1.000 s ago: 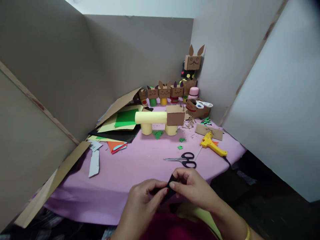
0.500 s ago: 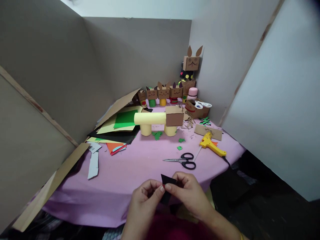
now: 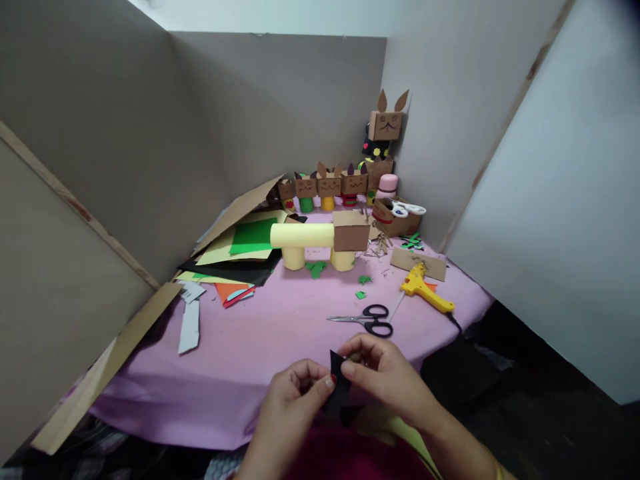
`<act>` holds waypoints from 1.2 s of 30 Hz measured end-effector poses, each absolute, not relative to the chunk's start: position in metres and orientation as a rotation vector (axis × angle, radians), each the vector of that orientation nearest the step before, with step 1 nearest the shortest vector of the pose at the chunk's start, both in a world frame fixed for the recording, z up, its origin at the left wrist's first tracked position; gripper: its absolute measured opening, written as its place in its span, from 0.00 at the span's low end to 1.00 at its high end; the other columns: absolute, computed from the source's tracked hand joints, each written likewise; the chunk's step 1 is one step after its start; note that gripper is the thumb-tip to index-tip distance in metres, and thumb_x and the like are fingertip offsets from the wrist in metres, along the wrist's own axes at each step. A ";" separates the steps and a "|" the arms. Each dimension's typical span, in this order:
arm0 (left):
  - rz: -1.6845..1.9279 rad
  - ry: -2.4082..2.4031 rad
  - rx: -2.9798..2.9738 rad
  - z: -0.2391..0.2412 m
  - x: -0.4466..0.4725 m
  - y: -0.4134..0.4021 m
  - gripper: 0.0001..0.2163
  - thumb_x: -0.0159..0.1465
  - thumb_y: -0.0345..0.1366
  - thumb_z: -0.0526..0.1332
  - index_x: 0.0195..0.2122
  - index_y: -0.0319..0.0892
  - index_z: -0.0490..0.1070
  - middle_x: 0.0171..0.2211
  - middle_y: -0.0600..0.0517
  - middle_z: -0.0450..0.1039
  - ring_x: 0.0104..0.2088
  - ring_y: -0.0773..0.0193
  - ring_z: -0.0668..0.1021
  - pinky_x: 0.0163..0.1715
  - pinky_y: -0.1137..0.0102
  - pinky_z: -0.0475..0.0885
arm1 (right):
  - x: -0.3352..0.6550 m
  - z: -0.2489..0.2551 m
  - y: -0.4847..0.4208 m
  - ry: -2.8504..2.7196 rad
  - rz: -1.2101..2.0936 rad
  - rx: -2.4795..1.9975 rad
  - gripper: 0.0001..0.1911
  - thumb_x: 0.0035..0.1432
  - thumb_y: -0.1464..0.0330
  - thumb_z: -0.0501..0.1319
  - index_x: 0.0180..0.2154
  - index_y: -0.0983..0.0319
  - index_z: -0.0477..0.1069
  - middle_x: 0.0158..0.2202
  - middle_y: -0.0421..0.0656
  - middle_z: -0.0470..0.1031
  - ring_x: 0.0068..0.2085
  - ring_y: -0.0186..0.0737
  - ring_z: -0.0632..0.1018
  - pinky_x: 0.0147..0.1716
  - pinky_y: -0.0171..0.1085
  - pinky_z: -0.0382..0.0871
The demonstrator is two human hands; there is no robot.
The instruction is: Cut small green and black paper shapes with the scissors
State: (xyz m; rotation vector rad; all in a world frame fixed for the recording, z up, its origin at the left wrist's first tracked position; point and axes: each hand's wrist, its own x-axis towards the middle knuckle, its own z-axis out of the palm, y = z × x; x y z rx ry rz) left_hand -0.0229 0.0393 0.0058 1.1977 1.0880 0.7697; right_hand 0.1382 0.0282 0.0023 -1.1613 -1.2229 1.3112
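Observation:
Both my hands meet over the near edge of the purple table [image 3: 280,327]. My left hand [image 3: 293,400] and my right hand [image 3: 385,377] each pinch a small piece of black paper [image 3: 339,387] between thumb and fingers. The paper stands roughly upright between them, with a pointed top corner. Black-handled scissors [image 3: 367,320] lie on the table just beyond my right hand.
A yellow glue gun [image 3: 425,291] lies at the right with its cord over the edge. A yellow tube figure with a cardboard box head [image 3: 320,243] stands mid-table. Sheets of coloured paper [image 3: 240,257] are stacked at the left. Small box-headed figures [image 3: 327,185] line the back.
My hands have kept turning the black paper between the fingers; its corner now points up. The view has shifted slightly. Nothing on the table has moved.

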 end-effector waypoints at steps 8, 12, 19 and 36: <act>0.620 1.091 1.502 0.016 -0.025 0.043 0.07 0.56 0.35 0.59 0.24 0.38 0.71 0.21 0.54 0.69 0.23 0.66 0.69 0.25 0.73 0.63 | 0.141 0.006 0.028 -1.555 1.169 -1.253 0.14 0.53 0.67 0.61 0.19 0.63 0.61 0.18 0.33 0.57 0.23 0.29 0.60 0.20 0.29 0.53; 0.622 1.082 1.487 0.019 -0.027 0.049 0.07 0.55 0.35 0.60 0.23 0.38 0.72 0.20 0.54 0.69 0.23 0.66 0.69 0.24 0.73 0.62 | 0.141 0.005 0.027 -1.593 1.201 -1.233 0.17 0.55 0.65 0.58 0.19 0.62 0.57 0.18 0.32 0.53 0.21 0.29 0.59 0.18 0.29 0.51; 0.905 1.056 1.160 0.009 -0.021 0.047 0.14 0.54 0.39 0.63 0.40 0.41 0.70 0.23 0.55 0.71 0.25 0.66 0.72 0.26 0.73 0.66 | 0.135 -0.002 0.030 -1.385 1.041 -1.301 0.16 0.58 0.61 0.56 0.21 0.61 0.60 0.17 0.33 0.57 0.20 0.30 0.61 0.20 0.30 0.54; 0.900 0.992 0.862 0.002 -0.019 0.038 0.17 0.44 0.39 0.71 0.33 0.38 0.74 0.21 0.52 0.77 0.23 0.67 0.78 0.23 0.77 0.69 | 0.115 -0.017 0.016 -1.168 0.907 -1.319 0.17 0.58 0.59 0.55 0.21 0.62 0.61 0.17 0.34 0.59 0.20 0.30 0.61 0.19 0.29 0.54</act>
